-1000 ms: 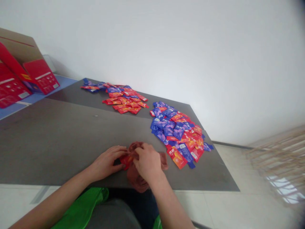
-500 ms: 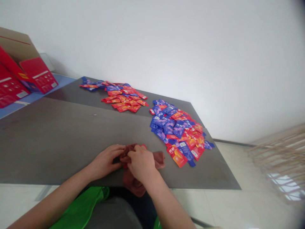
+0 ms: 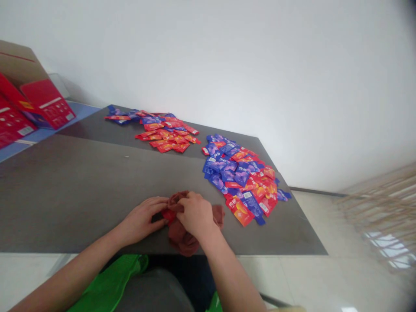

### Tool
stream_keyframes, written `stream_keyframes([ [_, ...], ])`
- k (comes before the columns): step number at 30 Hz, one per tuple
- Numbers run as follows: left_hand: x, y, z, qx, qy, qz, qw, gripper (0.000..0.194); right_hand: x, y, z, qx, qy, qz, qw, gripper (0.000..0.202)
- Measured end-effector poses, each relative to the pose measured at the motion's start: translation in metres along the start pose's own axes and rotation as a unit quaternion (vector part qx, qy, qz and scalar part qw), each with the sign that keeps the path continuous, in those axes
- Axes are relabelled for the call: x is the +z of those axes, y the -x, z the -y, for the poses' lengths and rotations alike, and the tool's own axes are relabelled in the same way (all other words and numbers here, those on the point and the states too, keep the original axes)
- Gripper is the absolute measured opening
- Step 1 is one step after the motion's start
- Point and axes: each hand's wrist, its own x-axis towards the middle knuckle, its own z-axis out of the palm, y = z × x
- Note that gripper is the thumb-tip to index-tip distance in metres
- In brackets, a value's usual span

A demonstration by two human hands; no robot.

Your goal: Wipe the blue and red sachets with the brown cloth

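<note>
Near the table's front edge, my right hand is closed on a crumpled reddish-brown cloth, with the fingers curled into its folds. Part of the cloth sticks out to the right of that hand. Just to the left, the thumb and fingers of my left hand grip one side of a red packet. The cloth and my right hand cover most of this packet, so only a small red part shows.
A mixed pile of red and purple-blue packets lies right of my hands on the grey table. Farther back is a second pile. Red cardboard boxes stand at the far left, and a white wall rises behind.
My right hand has shifted slightly up and right with the cloth. The cloth's lower part has drawn up from the table edge, and more of the red packet shows between my hands.
</note>
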Motion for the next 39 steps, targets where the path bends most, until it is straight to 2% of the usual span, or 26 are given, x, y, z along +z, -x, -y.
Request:
stream_keyframes([
  [3, 0.0, 0.0, 0.001, -0.005, -0.008, 0.008, 1.0, 0.04, -0.006, -0.008, -0.019, 0.104, 0.02, -0.011, 0.994, 0.02],
  [4, 0.0, 0.0, 0.001, -0.003, -0.009, 0.012, 1.0, 0.039, -0.008, -0.009, -0.021, 0.116, 0.025, -0.023, 0.993, 0.02],
  [5, -0.001, 0.0, 0.0, -0.001, -0.01, 0.013, 1.0, 0.039, -0.009, -0.008, -0.019, 0.107, 0.026, -0.034, 0.993, 0.019],
  [7, -0.002, -0.001, -0.002, 0.005, -0.006, 0.01, 1.0, 0.037, -0.007, -0.003, -0.007, 0.042, 0.019, -0.044, 0.998, 0.018],
  [9, -0.003, -0.001, -0.004, 0.009, 0.0, 0.004, 1.0, 0.037, -0.002, 0.002, 0.007, -0.023, 0.005, -0.026, 0.999, 0.018],
  [11, -0.002, -0.002, -0.004, 0.007, 0.001, 0.001, 1.0, 0.038, 0.003, 0.001, 0.01, -0.03, -0.006, 0.0, 1.0, 0.019],
  [15, 0.0, -0.002, 0.0, -0.005, -0.013, 0.008, 1.0, 0.039, -0.004, -0.011, -0.015, 0.112, 0.002, 0.003, 0.994, 0.024],
  [17, 0.001, -0.001, 0.001, -0.006, -0.018, 0.015, 1.0, 0.038, -0.012, -0.013, -0.023, 0.143, 0.011, -0.019, 0.989, 0.024],
  [20, -0.001, -0.002, 0.0, -0.003, -0.017, 0.016, 1.0, 0.037, -0.013, -0.005, -0.012, 0.068, 0.0, -0.041, 0.997, 0.019],
  [23, -0.002, -0.002, -0.002, -0.001, -0.009, 0.007, 1.0, 0.037, -0.002, 0.001, 0.002, -0.009, -0.009, -0.019, 1.0, 0.017],
  [25, -0.001, -0.002, -0.001, -0.004, -0.007, 0.003, 1.0, 0.038, 0.004, -0.003, -0.001, 0.012, -0.012, -0.004, 1.0, 0.018],
  [27, 0.0, -0.002, 0.001, -0.009, -0.01, 0.003, 1.0, 0.039, 0.006, -0.011, -0.014, 0.069, -0.012, -0.004, 0.998, 0.02],
  [29, 0.001, -0.002, 0.002, -0.011, -0.016, 0.004, 1.0, 0.04, 0.001, -0.017, -0.026, 0.117, 0.001, -0.013, 0.993, 0.021],
  [31, 0.001, -0.001, 0.003, -0.007, -0.02, 0.003, 1.0, 0.039, -0.005, -0.017, -0.027, 0.13, 0.014, -0.029, 0.991, 0.021],
  [34, 0.0, -0.001, 0.001, 0.006, -0.015, 0.001, 1.0, 0.037, -0.008, -0.006, -0.008, 0.068, 0.01, -0.04, 0.997, 0.019],
  [37, -0.001, -0.002, 0.0, 0.011, -0.007, 0.003, 1.0, 0.038, -0.003, 0.001, 0.009, -0.017, -0.007, 0.0, 1.0, 0.019],
  [39, 0.0, -0.001, 0.001, 0.005, -0.007, 0.001, 1.0, 0.039, 0.0, -0.003, 0.004, 0.006, -0.012, 0.02, 1.0, 0.021],
])
